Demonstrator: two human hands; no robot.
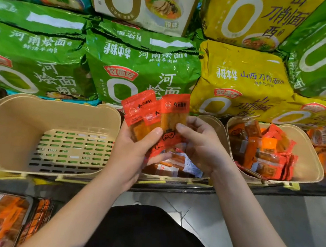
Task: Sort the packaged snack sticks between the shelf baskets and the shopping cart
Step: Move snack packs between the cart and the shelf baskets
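Standing at noodle-stacked shelf (172, 186); left hand (133, 150) gripping snack sticks (155, 114).

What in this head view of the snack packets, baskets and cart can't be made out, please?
- Middle basket: its contents mostly hidden behind both hands and the held snack packets.
- Shopping cart: cut off by the bottom-left edge, its contents blurred.
- Left hand: how many packets it grips; they overlap.
- Right hand: fingertips hidden behind the packets.
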